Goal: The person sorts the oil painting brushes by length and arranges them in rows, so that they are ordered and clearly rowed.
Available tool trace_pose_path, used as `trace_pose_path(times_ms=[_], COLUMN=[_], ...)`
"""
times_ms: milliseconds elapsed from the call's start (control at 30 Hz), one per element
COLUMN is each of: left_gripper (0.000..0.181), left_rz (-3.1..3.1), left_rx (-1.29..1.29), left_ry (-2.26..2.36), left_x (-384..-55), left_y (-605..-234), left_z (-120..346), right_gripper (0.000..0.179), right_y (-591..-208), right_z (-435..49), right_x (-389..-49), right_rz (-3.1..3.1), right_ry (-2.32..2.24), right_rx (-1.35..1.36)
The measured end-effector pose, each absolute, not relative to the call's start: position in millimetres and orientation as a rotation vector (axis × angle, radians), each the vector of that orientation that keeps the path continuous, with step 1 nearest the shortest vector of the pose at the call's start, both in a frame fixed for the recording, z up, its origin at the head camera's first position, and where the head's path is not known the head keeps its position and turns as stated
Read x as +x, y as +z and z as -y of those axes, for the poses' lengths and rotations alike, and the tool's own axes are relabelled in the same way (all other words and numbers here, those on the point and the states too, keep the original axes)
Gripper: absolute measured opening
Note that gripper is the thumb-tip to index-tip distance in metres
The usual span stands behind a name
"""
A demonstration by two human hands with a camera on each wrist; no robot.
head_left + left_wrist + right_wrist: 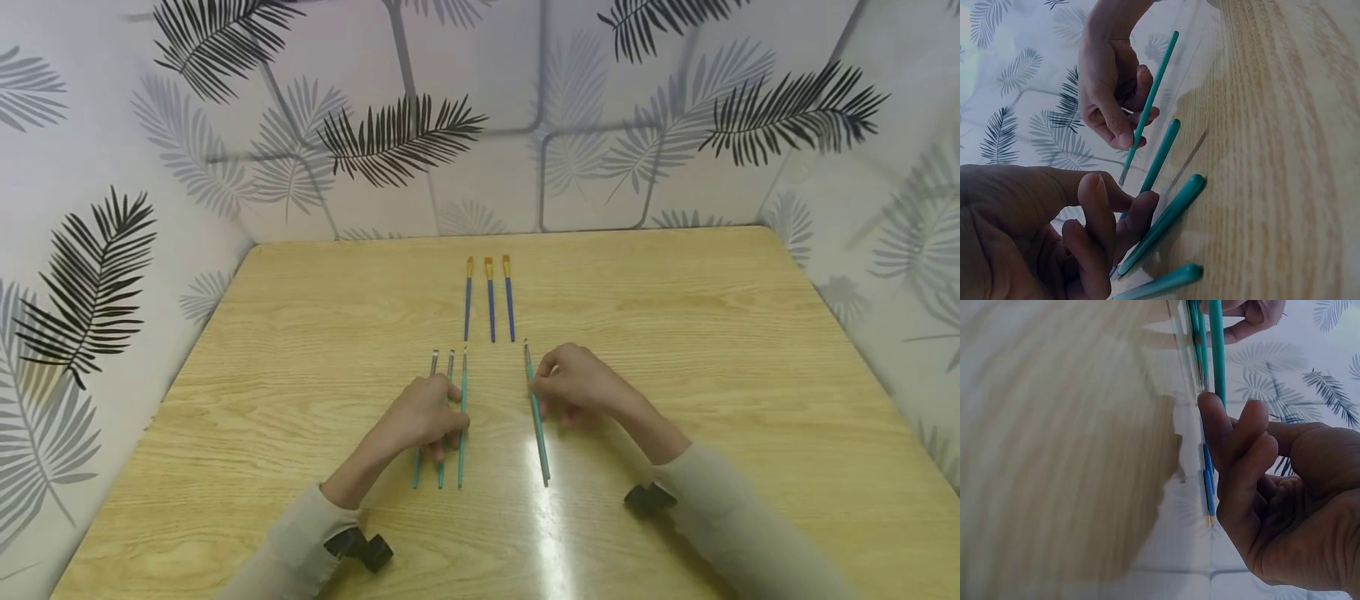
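Observation:
My right hand pinches a slim teal-handled paintbrush between thumb and fingers, slightly above the tabletop. In the left wrist view the handle of this raised brush slants past the right fingers. My left hand reaches over three teal-handled paintbrushes lying side by side. Its thumb and index finger pinch the rightmost teal paintbrush, whose handle end shows beyond the fingertips. Beneath that hand lie the middle teal brush and the left teal brush, both partly covered.
Three blue-handled paintbrushes with orange bristles lie in a row farther back on the wooden table. A leaf-patterned wall covering rises along the table's back and sides. Light glares off the wood near the front.

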State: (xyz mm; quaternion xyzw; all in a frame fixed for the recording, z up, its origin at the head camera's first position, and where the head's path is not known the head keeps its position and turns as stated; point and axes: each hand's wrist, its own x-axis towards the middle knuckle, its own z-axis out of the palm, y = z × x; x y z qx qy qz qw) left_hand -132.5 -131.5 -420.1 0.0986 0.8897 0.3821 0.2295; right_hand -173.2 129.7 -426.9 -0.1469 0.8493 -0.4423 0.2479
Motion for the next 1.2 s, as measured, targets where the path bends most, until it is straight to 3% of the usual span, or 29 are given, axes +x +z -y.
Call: trace_pose_path(times_ms=[133,300,433,600,833,1067,1200], left_gripper=[0.018,0.003,0.01,0.003,0.015,0.008,0.017], left_rz=[-2.458,-2.464,-2.456,-2.445,-2.45,-2.44,-2.447], left_rx=[0.281,0.303,0.327,0.331,0.331,0.278,0.258], left_ry=[1.039,1.036,1.045,1.056,1.039,1.005,1.001], left_x=[-133,-134,-133,-132,-132,-132,-133], left_y=[-421,-421,-421,-420,-420,-418,-417], left_z=[132,132,133,134,134,131,131], right_gripper=[0.016,0.017,0.016,0.018,0.021,0.023,0.024], right_y=[-427,-424,-423,-424,-424,-428,-428], right_z=[-116,-102,-94,-87,-81,-76,-74], right_x=[-175,-176,-176,-175,-176,-176,-175], right_rz=[-2.315,-2.302,-2.281,-2.269,-2.258,-2.218,-2.212], right_ry=[-1.19,-1.175,-1.175,-1.173,-1.179,-1.185,-1.192], right_rx=[-0.433,-0.475,-0.466,-0.451,-0.442,-0.46,-0.463])
